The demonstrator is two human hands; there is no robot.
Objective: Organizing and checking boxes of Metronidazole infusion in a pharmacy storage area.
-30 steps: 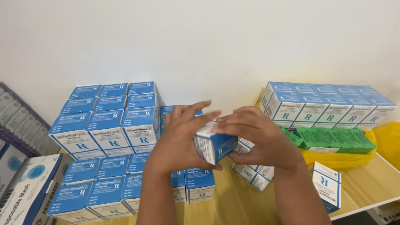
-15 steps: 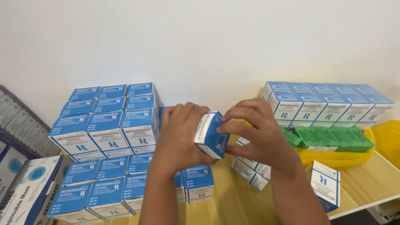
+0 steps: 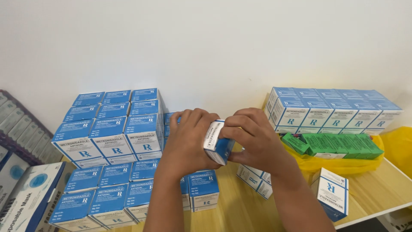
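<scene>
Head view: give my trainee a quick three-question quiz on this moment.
1. True or false: both hands hold the small blue-and-white carton.
2. What colour are the boxes lying on the yellow bag?
3. The lone upright carton stands: A) left of the left hand, B) right of the right hand.

Key: 1 true; 2 green; 3 B.

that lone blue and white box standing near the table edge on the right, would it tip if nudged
Probably: the lone box stands upright on a narrow base, so a push high up would likely topple it. It sits close to the wooden table's edge and might fall off. Being thin cardboard, it probably feels light and dents easily.
</scene>
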